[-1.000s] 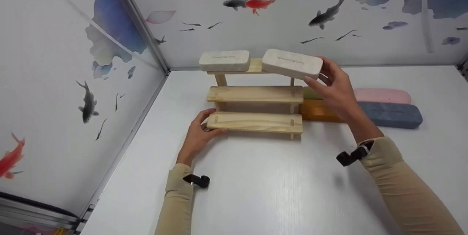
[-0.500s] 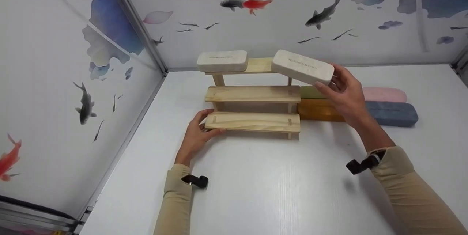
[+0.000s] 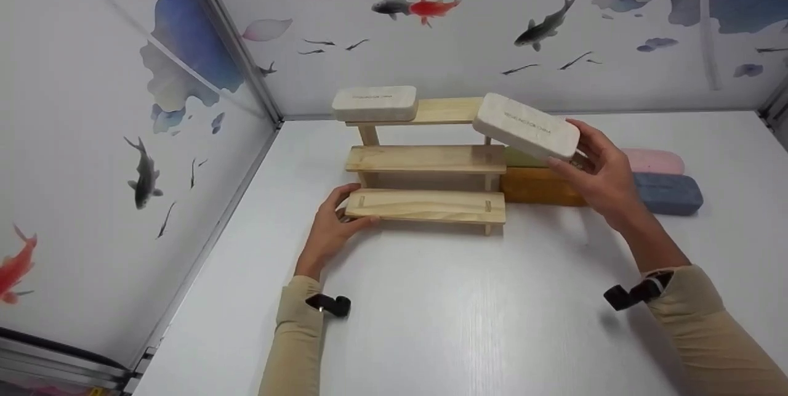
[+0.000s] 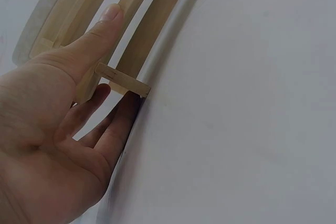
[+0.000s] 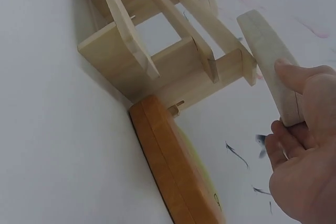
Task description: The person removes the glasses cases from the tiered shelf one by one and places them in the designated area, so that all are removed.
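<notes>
A pale, off-white glasses case with small print on its lid is pinched at its right end by my right hand. It hangs tilted in the air by the right end of a three-tier wooden stand. In the right wrist view the thumb lies on one side of the held case, fingertips on the other. My left hand grips the left end of the stand's lowest board; the left wrist view has the thumb over the board and fingers by its leg. A second off-white case lies on the top board's left.
Right of the stand, on the white table, lie an orange-brown case, a green one partly hidden, a pink one and a blue-grey one. Fish-patterned walls stand behind and to the left.
My right hand has moved right and towards me with the off-white case, off the top board's right part; the case tilts more. My left hand stays on the stand.
</notes>
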Tool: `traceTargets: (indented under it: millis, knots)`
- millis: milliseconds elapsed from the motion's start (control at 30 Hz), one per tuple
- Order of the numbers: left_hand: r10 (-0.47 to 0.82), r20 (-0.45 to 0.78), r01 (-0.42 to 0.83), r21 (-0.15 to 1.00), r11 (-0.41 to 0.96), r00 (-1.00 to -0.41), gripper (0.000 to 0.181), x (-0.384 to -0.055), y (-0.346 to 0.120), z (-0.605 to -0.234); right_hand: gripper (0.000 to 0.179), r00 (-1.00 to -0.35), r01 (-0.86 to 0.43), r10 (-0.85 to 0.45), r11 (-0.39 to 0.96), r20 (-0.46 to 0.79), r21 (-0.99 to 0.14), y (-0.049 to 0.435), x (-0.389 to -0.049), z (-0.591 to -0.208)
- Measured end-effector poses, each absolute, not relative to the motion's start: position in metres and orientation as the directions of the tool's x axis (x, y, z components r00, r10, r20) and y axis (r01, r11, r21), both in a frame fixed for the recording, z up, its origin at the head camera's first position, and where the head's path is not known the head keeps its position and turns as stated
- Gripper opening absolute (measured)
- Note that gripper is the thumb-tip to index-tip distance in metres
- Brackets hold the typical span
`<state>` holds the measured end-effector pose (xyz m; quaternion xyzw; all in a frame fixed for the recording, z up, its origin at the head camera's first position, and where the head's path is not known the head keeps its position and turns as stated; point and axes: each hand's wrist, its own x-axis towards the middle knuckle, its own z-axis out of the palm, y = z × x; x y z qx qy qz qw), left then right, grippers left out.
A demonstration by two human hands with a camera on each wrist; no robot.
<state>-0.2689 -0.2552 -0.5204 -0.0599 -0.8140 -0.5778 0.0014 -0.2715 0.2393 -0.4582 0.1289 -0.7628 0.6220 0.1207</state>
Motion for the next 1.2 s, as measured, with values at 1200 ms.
traceTargets:
  millis: [1200]
  knots:
    - [0.089, 0.052, 0.077, 0.948, 0.308, -0.995, 0.080, -0.268, -0.253, -0.520, 0.075, -0.947, -0.310, -0.172, 0.248, 0.273, -0.918, 0.311, -0.241, -0.492]
